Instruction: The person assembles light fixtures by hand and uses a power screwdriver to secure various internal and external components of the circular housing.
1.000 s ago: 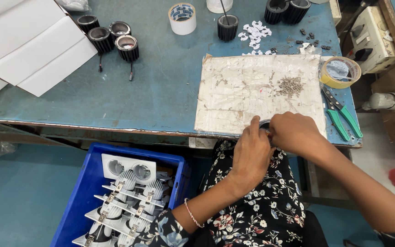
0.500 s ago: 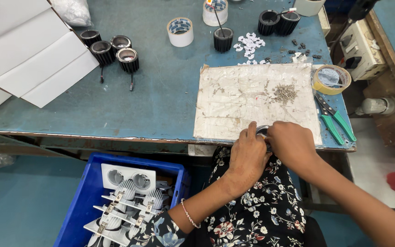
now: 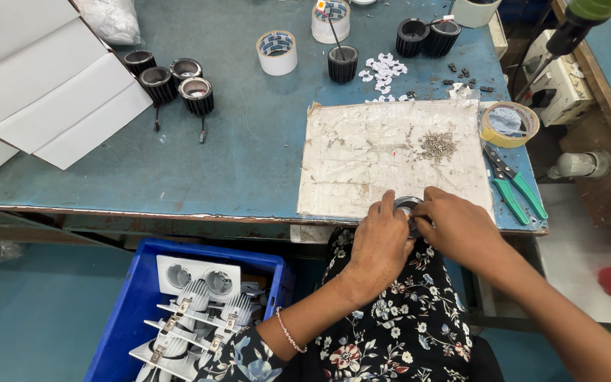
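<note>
Both of my hands meet at the near edge of a worn white work board (image 3: 369,155) on the blue-green table. My left hand (image 3: 377,247) and my right hand (image 3: 457,226) together grip a small round silver-rimmed light part (image 3: 408,206), mostly hidden by my fingers. A small heap of tiny metal screws (image 3: 438,145) lies on the board just beyond my right hand.
Green-handled pliers (image 3: 514,185) and a yellow tape roll (image 3: 508,124) lie at the right. Black finned light housings (image 3: 171,81), a white tape roll (image 3: 277,51), white discs (image 3: 383,69) and white boxes (image 3: 44,92) sit farther back. A blue crate (image 3: 136,297) with white fittings stands below.
The view has shifted slightly; my hands stay together on the round part at the board's near edge, with only small finger movement.
</note>
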